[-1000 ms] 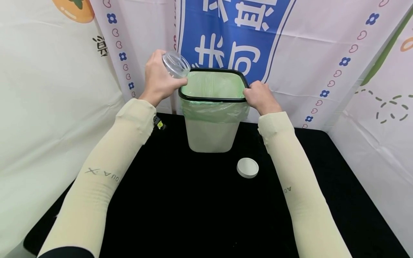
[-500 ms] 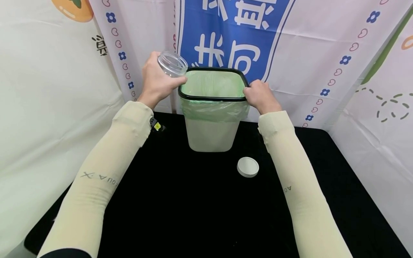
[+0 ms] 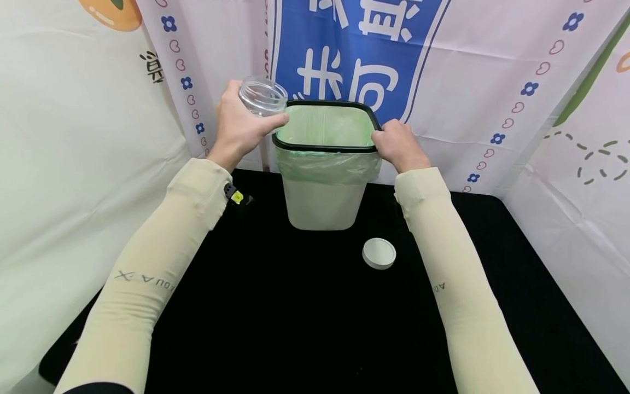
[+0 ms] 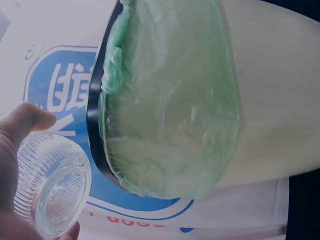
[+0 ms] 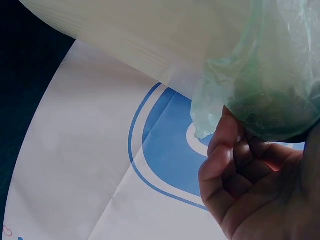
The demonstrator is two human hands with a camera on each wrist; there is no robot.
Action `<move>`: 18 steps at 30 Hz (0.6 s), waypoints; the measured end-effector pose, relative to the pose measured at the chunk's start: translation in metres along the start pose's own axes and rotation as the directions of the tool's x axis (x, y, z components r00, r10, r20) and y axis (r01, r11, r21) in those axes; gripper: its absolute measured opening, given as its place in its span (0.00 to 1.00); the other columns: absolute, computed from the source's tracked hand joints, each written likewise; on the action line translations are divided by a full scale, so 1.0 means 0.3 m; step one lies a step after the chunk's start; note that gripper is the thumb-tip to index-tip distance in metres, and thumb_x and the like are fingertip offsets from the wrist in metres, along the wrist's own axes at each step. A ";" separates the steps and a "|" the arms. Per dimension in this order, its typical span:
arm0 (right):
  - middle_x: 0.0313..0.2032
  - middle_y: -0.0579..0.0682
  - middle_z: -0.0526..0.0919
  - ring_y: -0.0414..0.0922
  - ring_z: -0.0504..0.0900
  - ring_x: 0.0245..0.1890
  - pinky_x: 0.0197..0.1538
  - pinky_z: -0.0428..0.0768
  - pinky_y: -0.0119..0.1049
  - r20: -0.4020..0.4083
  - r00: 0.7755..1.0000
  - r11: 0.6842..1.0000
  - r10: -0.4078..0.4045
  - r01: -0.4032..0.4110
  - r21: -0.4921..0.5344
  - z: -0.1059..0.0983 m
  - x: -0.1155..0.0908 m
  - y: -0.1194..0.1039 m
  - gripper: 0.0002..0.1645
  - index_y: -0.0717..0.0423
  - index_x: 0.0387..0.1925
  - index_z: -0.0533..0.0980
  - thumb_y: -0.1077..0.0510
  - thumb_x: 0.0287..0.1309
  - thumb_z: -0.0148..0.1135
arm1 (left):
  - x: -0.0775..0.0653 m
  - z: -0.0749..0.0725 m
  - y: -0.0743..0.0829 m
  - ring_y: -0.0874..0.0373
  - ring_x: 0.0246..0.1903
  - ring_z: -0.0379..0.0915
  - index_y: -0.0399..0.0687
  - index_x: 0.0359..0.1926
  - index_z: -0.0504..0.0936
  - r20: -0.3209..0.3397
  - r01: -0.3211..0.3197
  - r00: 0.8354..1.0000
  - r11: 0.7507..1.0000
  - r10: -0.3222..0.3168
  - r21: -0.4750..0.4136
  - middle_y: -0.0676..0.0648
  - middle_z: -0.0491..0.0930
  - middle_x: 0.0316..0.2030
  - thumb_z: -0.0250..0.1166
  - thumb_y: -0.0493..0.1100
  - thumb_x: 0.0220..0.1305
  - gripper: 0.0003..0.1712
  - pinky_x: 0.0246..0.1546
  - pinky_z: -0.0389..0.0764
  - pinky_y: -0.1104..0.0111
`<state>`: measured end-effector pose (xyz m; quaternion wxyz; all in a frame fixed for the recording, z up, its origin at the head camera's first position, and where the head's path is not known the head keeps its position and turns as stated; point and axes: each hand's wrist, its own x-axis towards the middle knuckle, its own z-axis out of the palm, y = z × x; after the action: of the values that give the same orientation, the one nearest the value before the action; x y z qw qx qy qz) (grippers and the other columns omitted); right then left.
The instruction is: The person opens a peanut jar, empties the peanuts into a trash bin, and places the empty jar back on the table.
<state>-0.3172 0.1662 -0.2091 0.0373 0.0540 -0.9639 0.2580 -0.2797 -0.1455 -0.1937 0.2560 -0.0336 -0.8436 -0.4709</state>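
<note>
My left hand point(image 3: 238, 123) grips a clear jar point(image 3: 263, 97) by its side, beside the left rim of a trash can point(image 3: 322, 205). The jar's open mouth faces up, a little tilted; in the left wrist view its ribbed glass wall and round base point(image 4: 62, 200) show. A pale green bag point(image 3: 327, 164) lines the can and folds down over the outside below its black rim point(image 3: 325, 148). With curled fingers my right hand point(image 3: 400, 146) holds the rim at its right corner. In the right wrist view the fingertips point(image 5: 227, 125) lie against the green bag.
A round white lid point(image 3: 379, 253) lies on the black tablecloth point(image 3: 305, 306), right of the can and near my right sleeve. Printed white cloth point(image 3: 467, 82) hangs close behind the can and along both sides.
The jar has swung from leaning toward the can to nearly upright, and my left hand has drawn slightly left. My right hand keeps its hold on the rim.
</note>
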 end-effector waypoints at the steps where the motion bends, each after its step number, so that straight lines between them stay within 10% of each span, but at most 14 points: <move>1: 0.22 0.50 0.65 0.51 0.66 0.25 0.34 0.69 0.41 -0.001 1.000 1.000 -0.002 0.002 -0.001 -0.001 -0.001 0.000 0.18 0.53 0.21 0.64 0.57 0.68 0.41 | -0.002 0.000 0.002 0.56 0.59 0.76 0.48 0.71 0.70 -0.001 -0.002 1.000 1.000 0.002 -0.007 0.45 0.79 0.64 0.83 0.56 0.47 0.52 0.62 0.82 0.67; 18: 0.23 0.51 0.66 0.52 0.67 0.27 0.35 0.69 0.42 0.005 1.000 1.000 0.000 0.000 0.005 -0.002 0.002 0.003 0.17 0.53 0.21 0.65 0.57 0.68 0.41 | -0.041 -0.012 0.007 0.58 0.56 0.76 0.49 0.66 0.73 0.009 -0.006 1.000 0.995 0.007 -0.099 0.52 0.78 0.56 0.86 0.56 0.45 0.49 0.60 0.82 0.66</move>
<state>-0.3177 0.1673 -0.2091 0.0347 0.0546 -0.9634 0.2602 -0.2668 -0.1450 -0.1962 0.2514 -0.0510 -0.8203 -0.5111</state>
